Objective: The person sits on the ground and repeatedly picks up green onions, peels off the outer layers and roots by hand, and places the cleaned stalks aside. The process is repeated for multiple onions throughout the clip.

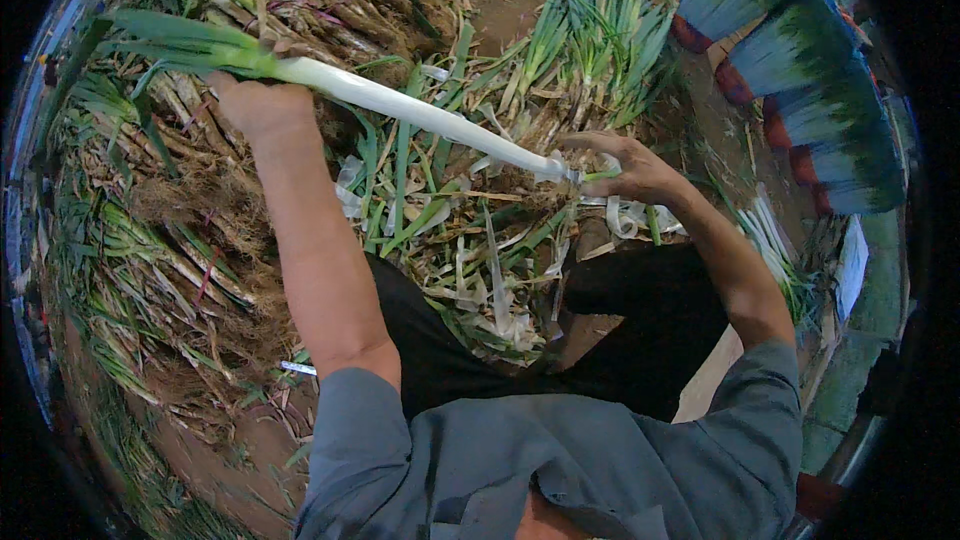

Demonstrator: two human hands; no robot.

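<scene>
My left hand (262,101) is closed around a long green onion (420,116) where its white stalk turns into green leaves. The stalk runs across in front of me, down to the right, smooth and white. At its root end is my right hand (637,169), fingers spread and curved beside the tip; whether they touch it I cannot tell. Beneath the stalk lie torn leaves and peeled outer layers (465,270), in a heap between my knees. Just beyond my right hand, several green onions (600,52) with leafy tops rest with their bases on the heap.
Bundles of unpeeled green onions with dirty roots (187,270) are piled along the left, and another pile (322,0) lies at the upper left. At the upper right are several packed green bundles with red ends (810,67). Peeled white stalks (769,232) lie at the right.
</scene>
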